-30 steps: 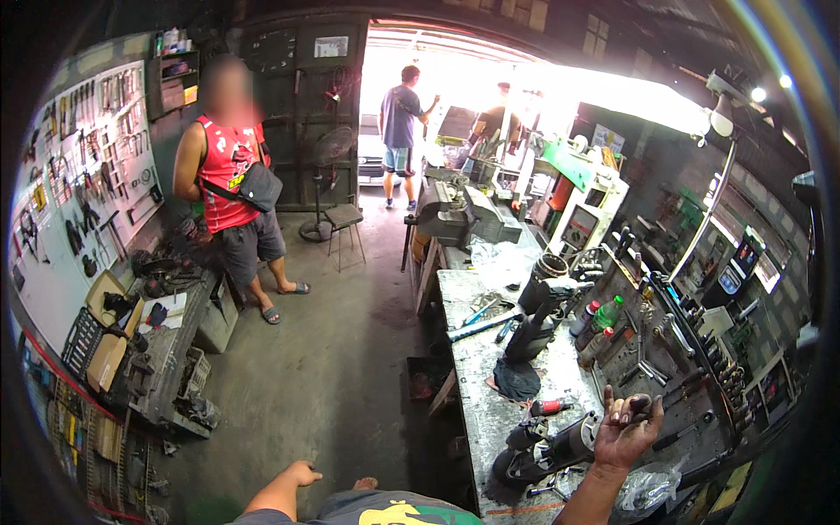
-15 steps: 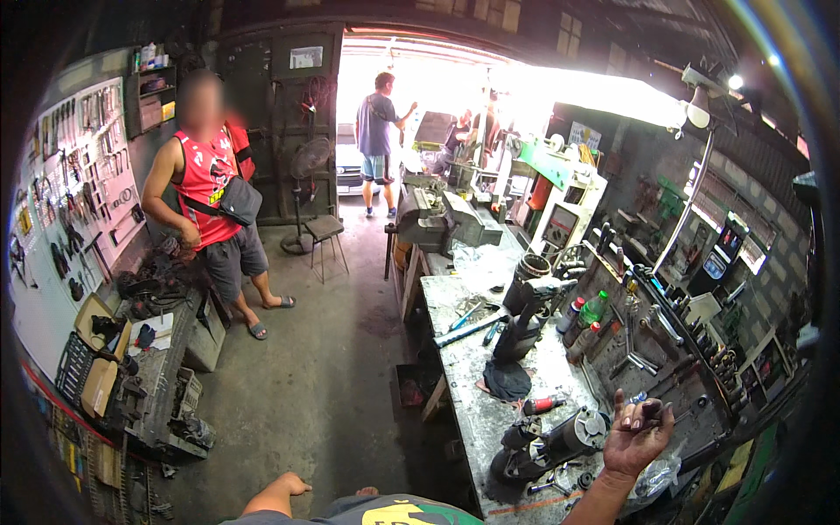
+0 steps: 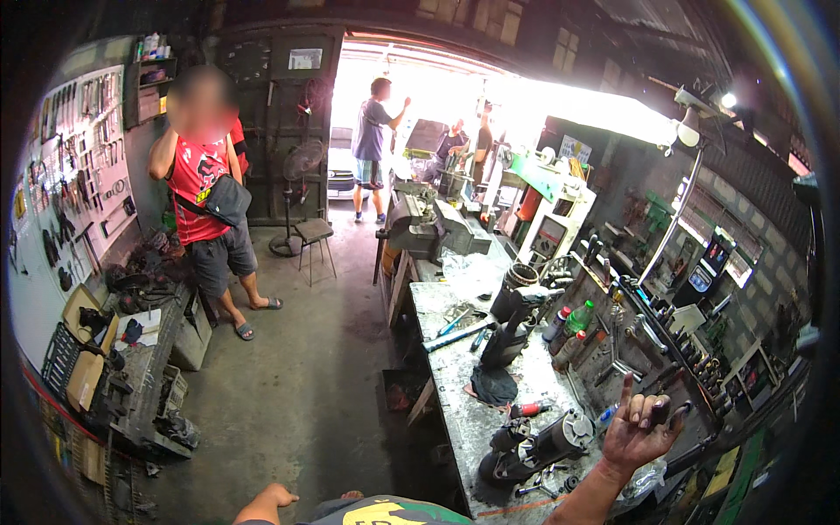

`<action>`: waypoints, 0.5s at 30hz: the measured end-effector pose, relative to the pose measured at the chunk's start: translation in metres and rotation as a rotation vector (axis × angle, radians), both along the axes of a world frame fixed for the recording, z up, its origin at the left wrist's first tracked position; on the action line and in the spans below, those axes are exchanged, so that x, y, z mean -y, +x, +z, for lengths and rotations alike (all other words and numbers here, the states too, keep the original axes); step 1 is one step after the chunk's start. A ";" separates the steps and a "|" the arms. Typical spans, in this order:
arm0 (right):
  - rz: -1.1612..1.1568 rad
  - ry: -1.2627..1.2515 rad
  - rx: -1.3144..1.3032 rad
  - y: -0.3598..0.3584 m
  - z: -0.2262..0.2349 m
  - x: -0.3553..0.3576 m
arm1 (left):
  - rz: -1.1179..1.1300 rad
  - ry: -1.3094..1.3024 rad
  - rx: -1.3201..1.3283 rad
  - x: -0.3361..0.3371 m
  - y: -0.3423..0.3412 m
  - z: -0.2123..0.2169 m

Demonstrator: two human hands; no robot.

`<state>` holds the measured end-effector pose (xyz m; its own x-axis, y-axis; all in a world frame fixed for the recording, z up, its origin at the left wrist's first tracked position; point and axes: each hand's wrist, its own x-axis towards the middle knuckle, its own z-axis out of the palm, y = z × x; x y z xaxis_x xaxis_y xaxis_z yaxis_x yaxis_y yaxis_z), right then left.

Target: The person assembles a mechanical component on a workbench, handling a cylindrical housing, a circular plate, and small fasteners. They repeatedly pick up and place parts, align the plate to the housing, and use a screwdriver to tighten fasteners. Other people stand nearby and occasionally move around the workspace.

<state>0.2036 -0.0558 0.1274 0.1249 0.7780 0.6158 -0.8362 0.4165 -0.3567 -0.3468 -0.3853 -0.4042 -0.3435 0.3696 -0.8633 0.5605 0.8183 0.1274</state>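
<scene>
My right hand (image 3: 641,430) is raised over the right side of the workbench (image 3: 549,391), palm toward me. Its index finger points up, the thumb is spread and the other fingers are partly bent; nothing shows in it. Beside it on the bench lies a dark cylindrical motor-like part (image 3: 549,443) with a silver end. A small red and black bottle-like thing (image 3: 530,409) lies just beyond. My left hand (image 3: 278,496) is low at the bottom edge, close to my body and over the floor; its fingers are mostly hidden.
Farther along the bench are a dark upright machine part (image 3: 506,342), several plastic bottles (image 3: 577,318) and a vise (image 3: 435,223). A tool rack (image 3: 652,337) lines the right side. A person in a red sleeveless shirt (image 3: 204,175) stands left, near a stool (image 3: 314,232) and a fan (image 3: 302,162).
The person in red has raised a hand to the head. My right hand has shifted slightly right, its index finger straighter. The view has turned slightly.
</scene>
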 end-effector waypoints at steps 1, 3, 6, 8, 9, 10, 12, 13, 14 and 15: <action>0.001 -0.003 -0.022 -0.001 0.000 0.000 | 0.057 -0.062 0.012 0.011 0.001 -0.002; -0.004 -0.026 -0.029 -0.003 -0.001 -0.002 | 0.154 -0.189 0.020 0.031 0.002 -0.006; 0.043 0.057 0.022 -0.001 -0.002 -0.006 | 0.219 -0.299 0.006 0.054 0.002 -0.012; 0.135 0.124 0.060 0.000 -0.001 -0.009 | 0.191 -0.262 -0.012 0.063 0.001 -0.015; 0.204 0.144 0.067 0.001 0.000 -0.009 | 0.176 -0.245 -0.021 0.066 0.001 -0.016; 0.286 0.191 0.056 0.000 0.001 -0.010 | 0.162 -0.229 -0.029 0.066 0.001 -0.017; 0.243 0.145 0.076 -0.004 0.002 -0.010 | 0.204 -0.231 0.002 0.064 0.002 -0.018; 0.232 0.161 0.040 -0.008 0.003 -0.011 | 0.262 -0.247 0.041 0.059 0.002 -0.019; 0.110 0.086 -0.004 -0.011 0.004 -0.011 | 0.323 -0.241 0.079 0.055 0.002 -0.019; -0.009 0.034 -0.084 -0.017 0.004 -0.011 | 0.324 -0.227 0.080 0.051 0.003 -0.019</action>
<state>0.1870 -0.0444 0.1319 0.1844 0.7554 0.6289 -0.8586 0.4351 -0.2709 -0.3435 -0.4368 -0.4230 -0.3390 0.0496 -0.9395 0.2641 0.9635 -0.0444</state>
